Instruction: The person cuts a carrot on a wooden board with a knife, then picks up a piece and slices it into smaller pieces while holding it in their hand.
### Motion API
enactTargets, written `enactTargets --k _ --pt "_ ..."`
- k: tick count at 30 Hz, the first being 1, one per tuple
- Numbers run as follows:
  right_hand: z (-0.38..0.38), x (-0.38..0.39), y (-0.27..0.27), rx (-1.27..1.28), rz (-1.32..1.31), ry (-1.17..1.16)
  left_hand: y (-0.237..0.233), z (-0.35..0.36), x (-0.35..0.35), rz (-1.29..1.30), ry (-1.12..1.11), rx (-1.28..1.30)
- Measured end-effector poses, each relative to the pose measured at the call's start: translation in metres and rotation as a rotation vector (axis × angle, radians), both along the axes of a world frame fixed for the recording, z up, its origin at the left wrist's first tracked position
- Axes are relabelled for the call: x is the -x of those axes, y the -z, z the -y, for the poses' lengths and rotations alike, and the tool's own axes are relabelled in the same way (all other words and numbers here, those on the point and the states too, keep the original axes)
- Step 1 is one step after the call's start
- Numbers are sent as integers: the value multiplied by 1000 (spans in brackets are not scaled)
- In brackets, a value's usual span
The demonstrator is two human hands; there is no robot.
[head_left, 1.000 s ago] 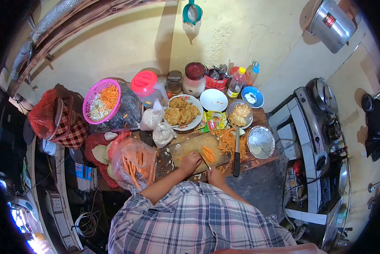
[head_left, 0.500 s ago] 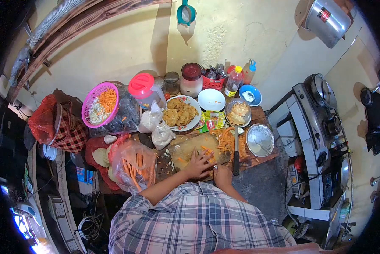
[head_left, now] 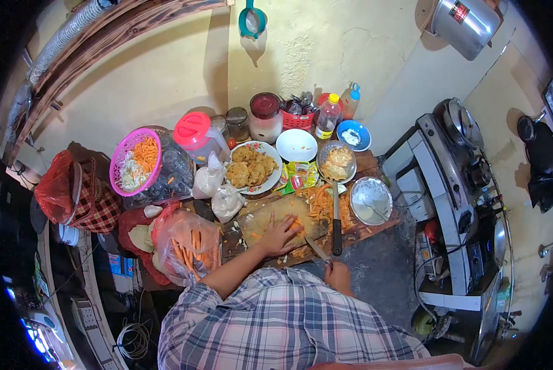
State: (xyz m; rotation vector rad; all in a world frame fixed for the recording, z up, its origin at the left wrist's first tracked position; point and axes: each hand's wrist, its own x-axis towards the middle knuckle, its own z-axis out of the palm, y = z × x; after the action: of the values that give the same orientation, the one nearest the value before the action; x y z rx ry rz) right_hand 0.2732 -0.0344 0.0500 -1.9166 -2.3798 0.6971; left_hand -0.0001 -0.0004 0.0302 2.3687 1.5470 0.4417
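My left hand [head_left: 279, 237] rests on the wooden cutting board [head_left: 255, 220], fingers spread beside small orange carrot pieces [head_left: 297, 224]. Whether anything lies under the palm is hidden. At the board's lower right, my right hand [head_left: 338, 275] is closed around the handle of a knife [head_left: 318, 251], its blade pointing up and left toward the left hand. A second, larger knife [head_left: 337, 229] with a black handle lies to the right of the board. Orange carrot peelings [head_left: 321, 198] are heaped beside it.
Left of the board are a plastic bag of carrots [head_left: 193, 243] and white bags [head_left: 227, 203]. Behind stand a plate of fritters [head_left: 272, 180], a pink basket of shredded vegetables [head_left: 117, 174] and a pink-lidded pitcher [head_left: 193, 127]. A metal bowl [head_left: 371, 200] sits right, near the stove [head_left: 440, 179].
My right hand has moved right and down, away from my left hand, and the knife blade now shows. My left hand shifted slightly. The whole view has moved a little.
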Motion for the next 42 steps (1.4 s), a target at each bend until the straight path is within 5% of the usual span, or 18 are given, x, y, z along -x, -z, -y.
enactTargets --k 2,11,20,27,29,32,35,36,38,40,42 --pt "6 -7 2 -108 -200 38 3 -8 5 178 49 50" --pt "-2 10 -22 13 -255 168 -9 -32 3 25 264 -84" --pt "-7 14 -10 56 -271 147 14 -16 -13 -244 77 -64" --pt "-9 21 -9 -35 -317 151 2 -21 -16 -111 11 -18" --pt "-11 19 -5 58 -283 114 32 -34 -15 286 -251 229" --pt "-11 22 0 67 -259 128 37 -50 10 439 -277 126" --pt "-12 31 -22 91 -300 116 -10 -39 32 658 -508 486" --pt "-13 32 -20 91 -302 107 -12 -34 42 659 -516 481" --pt "-12 34 -13 63 -349 169 -17 -21 69 1222 -521 504" --pt "-14 38 -12 76 -336 174 -58 -6 101 1456 -667 508" --pt "-15 40 -7 86 -326 175 -84 5 156 1465 -505 428"
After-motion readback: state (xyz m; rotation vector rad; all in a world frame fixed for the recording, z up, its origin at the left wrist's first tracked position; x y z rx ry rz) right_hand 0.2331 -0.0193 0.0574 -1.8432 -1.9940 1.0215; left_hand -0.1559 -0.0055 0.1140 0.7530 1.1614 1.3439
